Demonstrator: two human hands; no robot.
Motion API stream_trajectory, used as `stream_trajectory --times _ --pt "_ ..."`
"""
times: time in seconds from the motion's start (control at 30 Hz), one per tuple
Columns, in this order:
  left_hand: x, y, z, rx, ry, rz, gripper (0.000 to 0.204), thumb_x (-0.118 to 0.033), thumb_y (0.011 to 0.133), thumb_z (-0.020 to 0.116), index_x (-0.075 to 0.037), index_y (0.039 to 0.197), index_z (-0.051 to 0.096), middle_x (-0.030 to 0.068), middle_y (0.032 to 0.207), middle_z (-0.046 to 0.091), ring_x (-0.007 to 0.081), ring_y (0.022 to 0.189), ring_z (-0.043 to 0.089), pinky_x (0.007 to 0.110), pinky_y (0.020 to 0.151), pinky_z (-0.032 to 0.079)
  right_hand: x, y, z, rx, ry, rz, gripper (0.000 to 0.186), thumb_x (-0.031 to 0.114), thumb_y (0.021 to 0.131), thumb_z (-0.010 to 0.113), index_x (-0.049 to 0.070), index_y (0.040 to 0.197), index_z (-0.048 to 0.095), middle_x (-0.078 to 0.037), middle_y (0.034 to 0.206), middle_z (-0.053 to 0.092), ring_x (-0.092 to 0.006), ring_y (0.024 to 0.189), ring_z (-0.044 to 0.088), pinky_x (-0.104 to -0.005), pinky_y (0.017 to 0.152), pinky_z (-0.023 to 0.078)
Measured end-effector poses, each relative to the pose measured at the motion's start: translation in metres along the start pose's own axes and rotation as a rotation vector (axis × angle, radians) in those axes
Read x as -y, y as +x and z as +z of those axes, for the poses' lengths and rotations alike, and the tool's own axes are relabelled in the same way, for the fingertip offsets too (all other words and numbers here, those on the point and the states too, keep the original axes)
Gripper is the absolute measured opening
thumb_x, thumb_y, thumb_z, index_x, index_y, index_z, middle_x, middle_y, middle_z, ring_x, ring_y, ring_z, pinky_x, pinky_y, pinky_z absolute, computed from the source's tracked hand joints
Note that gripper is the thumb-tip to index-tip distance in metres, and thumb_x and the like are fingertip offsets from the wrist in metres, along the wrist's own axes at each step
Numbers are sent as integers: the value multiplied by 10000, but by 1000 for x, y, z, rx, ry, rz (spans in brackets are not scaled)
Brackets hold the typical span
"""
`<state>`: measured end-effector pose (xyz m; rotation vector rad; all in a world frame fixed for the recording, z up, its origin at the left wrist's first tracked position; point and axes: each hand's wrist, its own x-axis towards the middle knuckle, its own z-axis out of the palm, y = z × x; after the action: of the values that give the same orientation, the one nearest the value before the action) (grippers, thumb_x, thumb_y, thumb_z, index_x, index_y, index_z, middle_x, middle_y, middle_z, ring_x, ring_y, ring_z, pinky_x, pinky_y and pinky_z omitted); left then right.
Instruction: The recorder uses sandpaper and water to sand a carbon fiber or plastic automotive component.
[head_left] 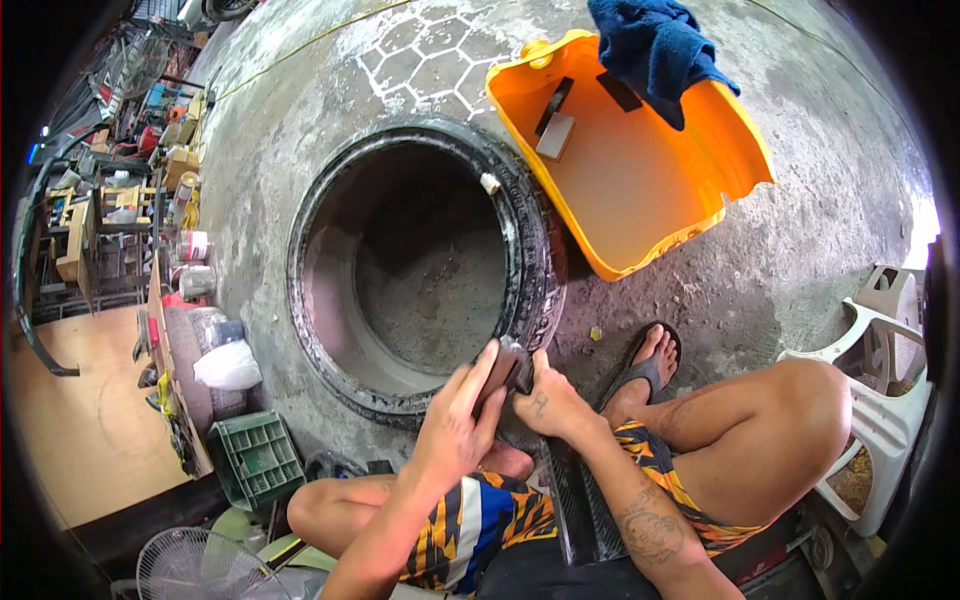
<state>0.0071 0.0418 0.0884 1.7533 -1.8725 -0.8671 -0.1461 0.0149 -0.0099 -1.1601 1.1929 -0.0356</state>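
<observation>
A long black part with a woven, carbon-fibre look [582, 505] runs from between my legs up to the rim of a tyre [532, 240] lying flat on the floor. My right hand [558, 400] is closed around the part's upper end, thumb raised along it. In my left hand [455, 425], pinched between fingers and thumb, is a flat dark block [499, 378], pressed against that same end. The exact contact beneath the block is hidden by my fingers. A small whitish lump [489, 183] sits on the tyre's far right edge.
Beyond the tyre stands an orange tub [715, 145] of cloudy water, holding a pale block [555, 137] and dark pieces. A blue towel [655, 55] drapes over its rim. A green crate [256, 460] is at left, a white plastic chair [890, 400] at right, a fan [195, 568] lower left.
</observation>
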Motion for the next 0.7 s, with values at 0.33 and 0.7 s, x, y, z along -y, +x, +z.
stream_trajectory --times 0.33,0.7 --pt "35 16 -18 -256 -289 -283 593 -113 985 676 -12 1532 469 159 1253 684 214 1038 676 345 956 534 -11 6 -3 12 -110 -40 692 293 881 644 -125 1335 331 -463 1078 634 -552 1113 655 -534 952 528" --pt "8 -39 -2 -162 -51 -153 576 6 961 638 18 1516 484 255 1208 654 418 1075 678 436 932 537 -7 -1 6 -94 -219 -128 536 237 863 677 -74 1184 383 -445 1005 633 -581 1050 635 -589 912 512"
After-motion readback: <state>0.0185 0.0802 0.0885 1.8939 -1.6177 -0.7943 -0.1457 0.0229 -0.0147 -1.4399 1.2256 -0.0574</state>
